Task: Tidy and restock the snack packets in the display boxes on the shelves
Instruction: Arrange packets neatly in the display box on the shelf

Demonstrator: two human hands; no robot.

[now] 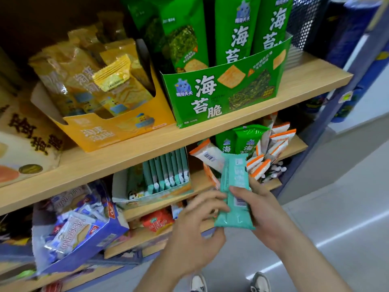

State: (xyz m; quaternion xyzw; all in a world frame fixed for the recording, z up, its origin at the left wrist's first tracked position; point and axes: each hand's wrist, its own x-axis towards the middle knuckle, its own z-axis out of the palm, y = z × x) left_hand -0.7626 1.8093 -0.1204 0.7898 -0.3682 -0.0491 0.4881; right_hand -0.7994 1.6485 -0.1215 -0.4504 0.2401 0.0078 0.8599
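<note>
Right hand [263, 209] grips teal barcoded packet [233, 197], left hand [195, 228] pinching it, below green "海苔脆" box [221, 95].

Flat teal plastic snack packets [234, 192], stacked upright between left hand [195, 226] and right hand [263, 211], just right of the teal cardboard display box [151, 196] of matching packets.

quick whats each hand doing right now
left hand: pinches the left edge of the teal packet
right hand: grips the same teal packet
</note>
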